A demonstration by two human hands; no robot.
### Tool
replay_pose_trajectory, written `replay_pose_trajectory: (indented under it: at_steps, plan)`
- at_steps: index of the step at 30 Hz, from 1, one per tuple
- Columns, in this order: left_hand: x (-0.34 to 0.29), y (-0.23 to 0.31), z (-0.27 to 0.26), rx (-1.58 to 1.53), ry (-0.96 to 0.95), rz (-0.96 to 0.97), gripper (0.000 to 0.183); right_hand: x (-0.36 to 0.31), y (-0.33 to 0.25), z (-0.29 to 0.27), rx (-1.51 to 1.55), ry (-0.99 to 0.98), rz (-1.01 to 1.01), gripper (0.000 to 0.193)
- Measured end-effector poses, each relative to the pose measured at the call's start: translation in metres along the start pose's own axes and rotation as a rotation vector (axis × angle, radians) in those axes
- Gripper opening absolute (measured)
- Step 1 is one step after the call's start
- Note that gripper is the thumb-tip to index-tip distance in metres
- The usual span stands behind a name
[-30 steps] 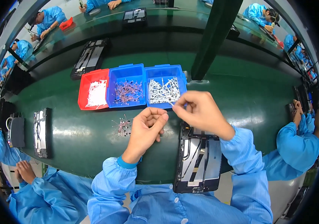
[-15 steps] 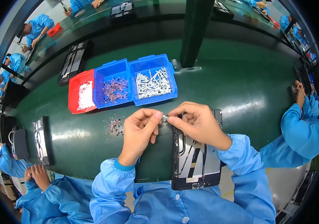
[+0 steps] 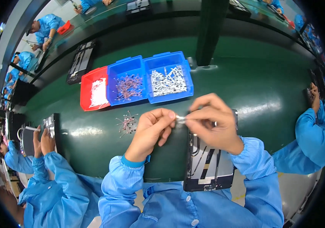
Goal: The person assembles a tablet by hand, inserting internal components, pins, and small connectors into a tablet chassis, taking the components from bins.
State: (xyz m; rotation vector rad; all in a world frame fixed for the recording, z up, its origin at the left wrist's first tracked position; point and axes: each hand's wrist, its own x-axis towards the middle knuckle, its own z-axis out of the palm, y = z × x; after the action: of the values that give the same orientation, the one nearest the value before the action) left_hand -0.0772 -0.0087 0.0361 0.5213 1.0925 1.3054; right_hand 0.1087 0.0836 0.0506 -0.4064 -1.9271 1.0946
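Observation:
My left hand (image 3: 151, 131) pinches a small white strip (image 3: 180, 118) between thumb and forefinger. At the strip's other end, the thumb and forefinger of my right hand (image 3: 219, 123) close together; motion smears these fingertips and the strip. Partly under my right hand lies an opened tablet-like device (image 3: 225, 167), dark-framed, with a silver back and black ribbon cables. To the left of my left hand, a loose bunch of thin pinkish wires with small dark ends (image 3: 127, 124) rests on the green table (image 3: 82, 148).
Beyond my hands stand three joined bins: a red bin (image 3: 86, 89) with white pieces, a blue bin (image 3: 126, 64) with pinkish wires, and a blue bin (image 3: 166, 59) with white strips. A green post (image 3: 208, 38) rises behind them. Co-workers sit on both sides.
The bins, device and table have shifted right and slightly up in view. My right hand's fingers have moved and spread more above the strip. The co-worker at left now grips a device.

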Motion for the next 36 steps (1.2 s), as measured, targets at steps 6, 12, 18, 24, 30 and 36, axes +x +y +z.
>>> replay_pose_trajectory:
  at_steps: [6, 12, 18, 24, 30, 36]
  plan:
    - [0.009, 0.027, -0.072, 0.437, 0.923, 0.932, 0.019, -0.001, -0.003, -0.023, 0.341, 0.166, 0.393, 0.007]
    - [-0.001, 0.031, -0.126, 1.160, 1.158, 0.789, 0.025, 0.003, -0.011, -0.032, 0.397, 0.151, 0.431, 0.006]
    - [-0.024, 0.013, -0.020, 0.636, 0.519, 0.409, 0.039, -0.015, -0.006, -0.050, 0.441, 0.191, 0.502, 0.007]
    - [-0.073, -0.027, 0.031, 0.863, -0.185, -0.030, 0.078, -0.084, -0.010, -0.063, 0.330, 0.220, 0.558, 0.007]
    - [-0.061, -0.045, 0.047, 0.315, -0.149, -0.145, 0.063, -0.111, -0.004, -0.051, 0.172, 0.319, 0.358, 0.008]
    - [-0.028, -0.025, 0.096, 0.231, -0.209, -0.464, 0.031, -0.100, -0.011, -0.069, 0.277, 0.370, 0.419, 0.006]
